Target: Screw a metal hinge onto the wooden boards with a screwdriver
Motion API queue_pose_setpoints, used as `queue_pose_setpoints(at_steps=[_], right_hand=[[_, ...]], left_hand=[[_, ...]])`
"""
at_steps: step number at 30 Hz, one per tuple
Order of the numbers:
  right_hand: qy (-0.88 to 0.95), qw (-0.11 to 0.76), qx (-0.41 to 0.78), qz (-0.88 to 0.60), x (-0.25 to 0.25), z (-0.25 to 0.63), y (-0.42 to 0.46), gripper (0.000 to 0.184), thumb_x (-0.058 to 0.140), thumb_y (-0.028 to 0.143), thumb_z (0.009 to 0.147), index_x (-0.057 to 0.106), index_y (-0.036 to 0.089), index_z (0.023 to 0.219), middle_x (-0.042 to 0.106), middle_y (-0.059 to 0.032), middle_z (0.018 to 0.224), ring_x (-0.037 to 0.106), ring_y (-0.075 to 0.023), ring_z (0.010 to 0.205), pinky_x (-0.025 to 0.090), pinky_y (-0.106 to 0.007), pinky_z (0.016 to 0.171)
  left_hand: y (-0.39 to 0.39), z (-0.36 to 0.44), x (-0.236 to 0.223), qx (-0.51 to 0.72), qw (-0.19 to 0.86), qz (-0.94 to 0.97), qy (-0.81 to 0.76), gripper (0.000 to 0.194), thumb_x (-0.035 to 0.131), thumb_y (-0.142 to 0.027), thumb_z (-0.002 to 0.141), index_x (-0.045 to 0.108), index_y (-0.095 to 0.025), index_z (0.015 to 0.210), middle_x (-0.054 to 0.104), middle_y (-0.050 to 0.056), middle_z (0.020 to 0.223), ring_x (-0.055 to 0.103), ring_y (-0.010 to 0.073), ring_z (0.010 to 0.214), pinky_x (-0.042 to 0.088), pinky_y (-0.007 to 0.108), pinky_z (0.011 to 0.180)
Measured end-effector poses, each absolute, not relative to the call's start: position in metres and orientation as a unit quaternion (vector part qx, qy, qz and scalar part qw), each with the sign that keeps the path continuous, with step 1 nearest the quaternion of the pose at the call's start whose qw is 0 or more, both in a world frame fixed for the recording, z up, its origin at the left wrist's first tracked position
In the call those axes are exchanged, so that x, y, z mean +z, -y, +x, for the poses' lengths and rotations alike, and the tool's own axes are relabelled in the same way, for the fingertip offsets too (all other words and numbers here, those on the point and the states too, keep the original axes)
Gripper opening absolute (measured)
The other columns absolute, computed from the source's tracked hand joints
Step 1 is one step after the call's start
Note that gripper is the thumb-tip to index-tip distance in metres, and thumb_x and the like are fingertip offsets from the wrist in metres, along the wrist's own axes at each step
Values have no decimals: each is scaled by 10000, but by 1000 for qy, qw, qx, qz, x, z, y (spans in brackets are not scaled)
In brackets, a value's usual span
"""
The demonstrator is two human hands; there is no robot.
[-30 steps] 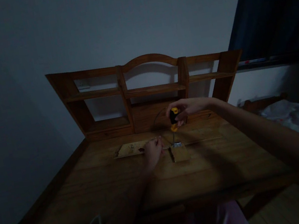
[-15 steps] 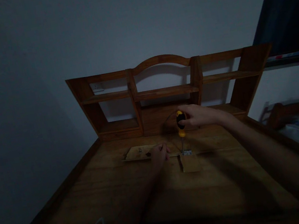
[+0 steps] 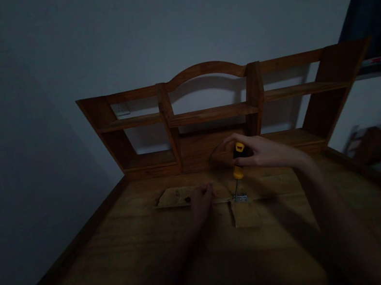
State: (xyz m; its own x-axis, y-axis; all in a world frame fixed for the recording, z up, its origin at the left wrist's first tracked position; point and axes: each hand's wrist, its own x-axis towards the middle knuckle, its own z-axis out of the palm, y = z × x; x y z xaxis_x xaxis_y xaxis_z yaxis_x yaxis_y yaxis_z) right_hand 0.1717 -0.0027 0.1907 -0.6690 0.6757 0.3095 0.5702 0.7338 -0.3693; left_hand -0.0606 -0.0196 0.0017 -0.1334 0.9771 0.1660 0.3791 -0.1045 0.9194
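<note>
The right grip point(image 3: 259, 151) curls around a yellow-and-black screwdriver point(image 3: 238, 172) that slants down to a metal hinge point(image 3: 241, 198) by a small wooden block point(image 3: 246, 215) on the desk point(image 3: 121, 253), while the left grip point(image 3: 201, 203), fingers bunched, lies at a wooden board point(image 3: 170, 197), its hold impossible to tell.

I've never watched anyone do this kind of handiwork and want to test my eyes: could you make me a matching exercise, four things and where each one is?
Things:
1. Screwdriver
2. Silvery metal fitting
3. Left hand
4. Wooden shelf unit

Places:
A. At the long pale board, left of the small wood block
B. Along the back of the desk
C. In the right hand
D. By the tip of the tool

Right pairs: 1-C, 2-D, 3-A, 4-B.
</note>
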Motion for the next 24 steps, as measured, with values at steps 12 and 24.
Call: queue_pose_setpoints(at_steps=[12, 24], right_hand=[[894, 264, 151, -328, 185, 161, -7, 414, 647, 569, 861, 614, 233, 1100, 712, -31, 938, 655, -209, 809, 459, -296, 707], [903, 256, 125, -323, 192, 169, 6, 332, 660, 488, 882, 624, 231, 1090, 709, -25, 969, 646, -186, 799, 438, -282, 729]], left_hand=[[23, -60, 7, 446, 292, 591, -606, 506, 405, -521, 957, 586, -184, 627, 500, -11, 485, 511, 149, 506, 340, 262, 536], [28, -52, 5, 415, 218, 750, -467, 189, 669, -375, 887, 778, -224, 924, 695, 53, 941, 629, 192, 897, 477, 307, 825]])
